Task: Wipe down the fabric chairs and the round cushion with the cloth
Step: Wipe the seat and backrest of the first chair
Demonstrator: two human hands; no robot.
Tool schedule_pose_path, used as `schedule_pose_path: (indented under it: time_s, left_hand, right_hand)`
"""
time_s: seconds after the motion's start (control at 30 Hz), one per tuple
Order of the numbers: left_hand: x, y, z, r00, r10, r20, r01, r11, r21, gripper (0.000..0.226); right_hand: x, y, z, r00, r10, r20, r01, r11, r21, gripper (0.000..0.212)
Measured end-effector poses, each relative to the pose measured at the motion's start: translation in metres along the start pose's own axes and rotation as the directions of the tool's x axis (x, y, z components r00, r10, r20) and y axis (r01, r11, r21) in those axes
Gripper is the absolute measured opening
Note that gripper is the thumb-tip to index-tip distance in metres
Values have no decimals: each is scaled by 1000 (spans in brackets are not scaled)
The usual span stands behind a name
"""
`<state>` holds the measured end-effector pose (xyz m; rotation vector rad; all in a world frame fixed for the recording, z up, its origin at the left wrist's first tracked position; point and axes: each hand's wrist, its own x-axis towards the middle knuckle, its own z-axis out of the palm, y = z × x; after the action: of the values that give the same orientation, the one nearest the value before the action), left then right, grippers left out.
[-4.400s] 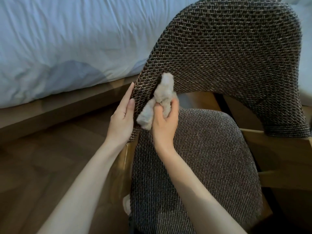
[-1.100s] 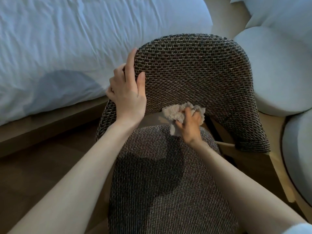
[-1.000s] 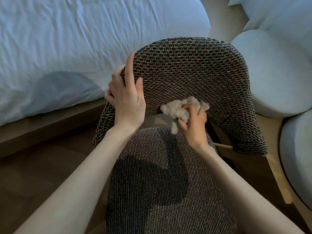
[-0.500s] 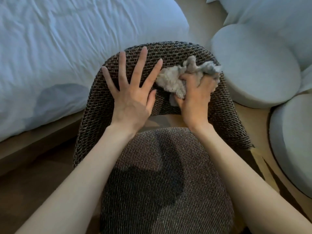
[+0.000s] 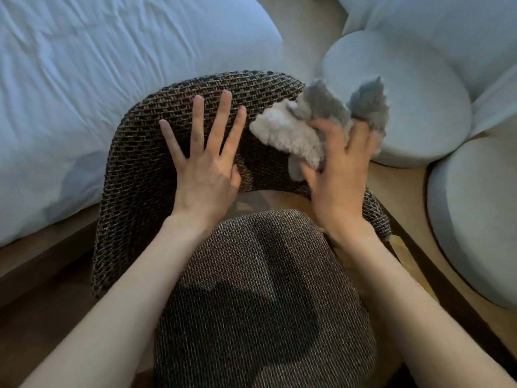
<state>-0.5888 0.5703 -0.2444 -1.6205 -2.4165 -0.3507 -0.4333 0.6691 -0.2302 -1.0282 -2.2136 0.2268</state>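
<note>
We record one brown woven-fabric chair (image 5: pixel 260 289) seen from above, its curved backrest (image 5: pixel 145 152) facing a bed with white rumpled bedding (image 5: pixel 112 65). The left hand (image 5: pixel 205 163) lies flat on the inner face of the backrest, left of centre, with fingers straight and spread wide and nothing held. The right hand (image 5: pixel 340 175) is at the backrest's upper right end and holds the fluffy grey-and-white cloth (image 5: pixel 293 133). Its fingers lie over the bunched material and the thumb sits against the lower edge. Motion blur softens this hand, so we cannot tell how tightly it closes. The paler part of the cloth touches the backrest fabric, while two darker grey tufts stand up beyond the fingertips, past the backrest's edge. Both forearms are bare and reach in over the chair seat, which carries a dark shadow near its middle. Just beside the chair on the right sits a pale round cushion (image 5: pixel 414 102). A second pale rounded cushion (image 5: pixel 475 225) is close below it, the two touching or nearly so. White pillows (image 5: pixel 447 32) lie beyond them. Wooden flooring (image 5: pixel 42 303) shows at lower left, beneath the wooden bed frame (image 5: pixel 56 247).
</note>
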Motion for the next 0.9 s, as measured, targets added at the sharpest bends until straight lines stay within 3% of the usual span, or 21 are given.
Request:
schedule_pose_path:
  time_s: [0.17, 0.3, 0.4, 0.47, 0.57, 0.63, 0.7, 0.73, 0.8, 0.83, 0.9]
  left_hand:
    - [4, 14, 2, 1000, 1, 31, -1, 1000, -4, 86]
    - [6, 13, 3, 999, 17, 28, -17, 1000, 14, 87]
    - [5, 14, 3, 999, 17, 34, -18, 1000, 9, 87]
    - [5, 15, 1, 999, 20, 48, -20, 1000, 0, 88]
    - [3, 10, -3, 995, 54, 78, -54, 999, 0, 87]
    - [0, 7, -4, 991, 74, 112, -77, 997, 16, 86]
    - [-4, 8, -5, 987, 91, 136, -94, 995, 19, 86]
    - [-5, 9, -5, 985, 97, 142, -99, 995, 11, 86]
    - [-7, 10, -5, 982, 107, 154, -109, 994, 8, 88]
    - [-7, 11, -4, 981, 110, 159, -113, 993, 13, 89]
    - [-5, 14, -2, 981, 107, 163, -112, 994, 21, 90]
  right_hand:
    - [32, 20, 32, 997, -70, 30, 74, 988, -136, 50]
    - [26, 42, 40, 947, -323, 4, 310, 907, -285, 42]
    - [-8, 66, 46, 862, -471, 186, 507, 788, -350, 38]
    - [-41, 77, 50, 847, -386, 365, 495, 823, -278, 38]
    - [-67, 74, 52, 830, -163, 534, 308, 931, -196, 33]
    - [-69, 73, 57, 705, -39, 708, 237, 954, -183, 43]
    - [-65, 70, 51, 622, -47, 782, 216, 970, -113, 55]
    - [-62, 66, 42, 642, -101, 760, 221, 973, -58, 58]
    - [-52, 59, 15, 791, -208, 575, 225, 973, 42, 58]
    - [-44, 56, 1, 864, -222, 452, 224, 973, 50, 57]
    - [-29, 59, -22, 935, -213, 284, 225, 974, -10, 55]
